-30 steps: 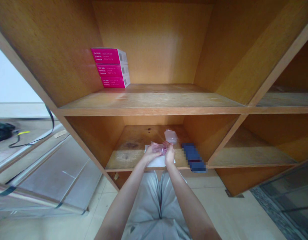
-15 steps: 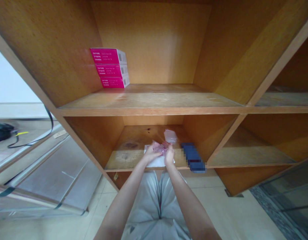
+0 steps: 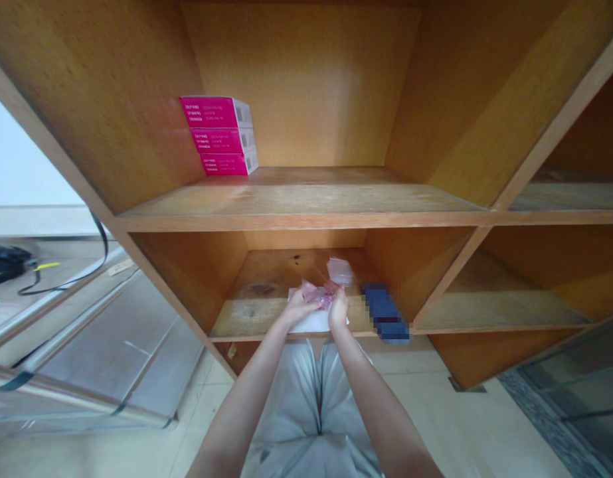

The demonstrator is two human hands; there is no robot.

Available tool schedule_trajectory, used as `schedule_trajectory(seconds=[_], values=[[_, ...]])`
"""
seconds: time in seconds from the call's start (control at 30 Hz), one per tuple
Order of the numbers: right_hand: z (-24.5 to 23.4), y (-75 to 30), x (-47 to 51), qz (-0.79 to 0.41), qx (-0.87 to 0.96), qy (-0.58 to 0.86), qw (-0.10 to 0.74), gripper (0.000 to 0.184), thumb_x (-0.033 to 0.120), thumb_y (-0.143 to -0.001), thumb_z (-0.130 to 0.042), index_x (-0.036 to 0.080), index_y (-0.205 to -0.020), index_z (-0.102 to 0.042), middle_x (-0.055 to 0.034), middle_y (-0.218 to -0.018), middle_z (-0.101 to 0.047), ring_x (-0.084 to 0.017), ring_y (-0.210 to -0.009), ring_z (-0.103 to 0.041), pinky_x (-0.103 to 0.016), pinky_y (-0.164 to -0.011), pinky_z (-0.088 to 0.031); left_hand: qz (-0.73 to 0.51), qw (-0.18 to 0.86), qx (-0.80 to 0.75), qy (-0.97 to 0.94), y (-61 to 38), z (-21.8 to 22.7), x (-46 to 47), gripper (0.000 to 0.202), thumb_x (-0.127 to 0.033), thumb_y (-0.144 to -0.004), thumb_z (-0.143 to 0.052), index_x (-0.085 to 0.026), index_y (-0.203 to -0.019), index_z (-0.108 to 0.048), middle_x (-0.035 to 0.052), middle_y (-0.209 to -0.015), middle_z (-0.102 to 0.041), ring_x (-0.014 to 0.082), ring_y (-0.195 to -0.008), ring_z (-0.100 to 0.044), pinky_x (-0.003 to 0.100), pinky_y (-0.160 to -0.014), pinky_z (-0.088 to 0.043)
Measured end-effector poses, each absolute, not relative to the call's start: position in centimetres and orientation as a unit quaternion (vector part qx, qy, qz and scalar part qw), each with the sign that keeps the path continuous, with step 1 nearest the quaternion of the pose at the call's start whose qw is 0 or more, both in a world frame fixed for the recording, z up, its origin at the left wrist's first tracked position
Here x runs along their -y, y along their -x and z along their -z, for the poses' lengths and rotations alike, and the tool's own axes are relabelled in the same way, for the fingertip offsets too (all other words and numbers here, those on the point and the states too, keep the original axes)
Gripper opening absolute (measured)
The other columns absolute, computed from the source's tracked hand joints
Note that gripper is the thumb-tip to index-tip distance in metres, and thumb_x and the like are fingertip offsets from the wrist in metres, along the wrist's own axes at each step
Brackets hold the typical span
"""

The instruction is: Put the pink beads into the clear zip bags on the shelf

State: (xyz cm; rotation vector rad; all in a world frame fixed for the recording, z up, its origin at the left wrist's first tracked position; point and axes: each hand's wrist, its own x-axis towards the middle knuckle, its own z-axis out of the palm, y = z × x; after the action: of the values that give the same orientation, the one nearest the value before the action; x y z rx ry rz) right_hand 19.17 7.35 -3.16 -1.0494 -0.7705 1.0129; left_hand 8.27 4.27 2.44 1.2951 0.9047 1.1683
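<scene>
Both my hands are over the lower shelf, close together at its front. My left hand (image 3: 297,307) has its fingers closed on the left side of a pinkish, see-through crinkled plastic bag (image 3: 324,300). On the other side of the bag, my right hand (image 3: 338,309) grips it too. Small pink bits show in or under the plastic, too small to make out. A white sheet (image 3: 312,323) lies flat beneath my hands, partly covered by them. Just behind my right hand lie flat clear plastic pieces (image 3: 340,271) that look like small bags.
Right of my hands, a dark blue blurred-out object (image 3: 384,312) lies at the shelf's edge. Three pink boxes (image 3: 220,136) are stacked on the upper shelf (image 3: 306,199) at left. A frame with clear panels (image 3: 121,352) stands at left, beside a black cable (image 3: 104,239).
My hands stay almost in place on the pinkish bag, with only a slight shift of the fingers. The view has moved very slightly.
</scene>
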Motion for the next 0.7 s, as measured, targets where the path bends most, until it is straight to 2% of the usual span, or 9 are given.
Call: schedule_trajectory(seconds=[0.37, 0.7], values=[[2.8, -19.1, -7.2, -0.456, 0.333, 0.468, 0.68, 0.049, 0.052, -0.078, -0.03, 0.016, -0.086, -0.061, -0.01, -0.094, -0.066, -0.02, -0.086, -0.061, -0.032, -0.077, -0.044, -0.472, 0.505, -0.421, -0.588, -8.3, -3.4, -4.1, 0.029, -0.019, -0.054, -0.073, -0.013, -0.078, -0.059, 0.0058, -0.082, -0.064, 0.0159, -0.077, -0.059, 0.03, -0.075, -0.044], [2.3, -19.3, -6.9, -0.441, 0.365, 0.475, 0.669, 0.05, 0.05, -0.081, -0.025, 0.016, -0.088, -0.061, -0.0099, -0.091, -0.067, -0.02, -0.083, -0.062, -0.033, -0.076, -0.045, -0.494, 0.461, -0.41, -0.613, -8.5, -1.6, -4.7, 0.038, -0.016, -0.058, -0.071, -0.017, -0.093, -0.058, 0.0074, -0.097, -0.062, 0.0186, -0.091, -0.057, 0.032, -0.085, -0.041]])
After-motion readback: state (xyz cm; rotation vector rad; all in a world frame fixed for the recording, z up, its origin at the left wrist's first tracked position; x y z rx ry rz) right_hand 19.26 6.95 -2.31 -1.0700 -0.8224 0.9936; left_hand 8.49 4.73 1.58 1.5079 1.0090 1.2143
